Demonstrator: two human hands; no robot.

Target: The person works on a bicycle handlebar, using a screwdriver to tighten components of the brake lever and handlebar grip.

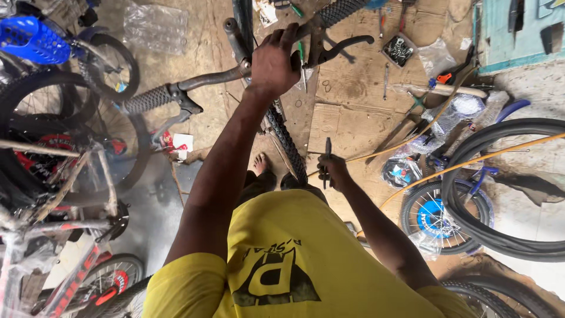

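Note:
My left hand (274,62) is closed over the middle of a bicycle handlebar (206,79), where it meets the stem. The bar has knobbly black grips (147,100) at both ends and a black brake lever (347,44) to the right of my hand. The bike's front tyre (286,140) runs down below that hand towards my bare foot (261,165). My right hand (333,172) is lower, near my waist, and holds a slim dark tool (327,154) pointing up. I cannot tell what kind of tool it is.
Bicycles and wheels crowd the left side, one with a blue basket (32,38). A small wheel with a blue hub (434,215) and a large loose tyre (506,235) lie at right. Hand tools, a wooden handle (438,89) and a box of small parts (399,50) lie on the plywood floor.

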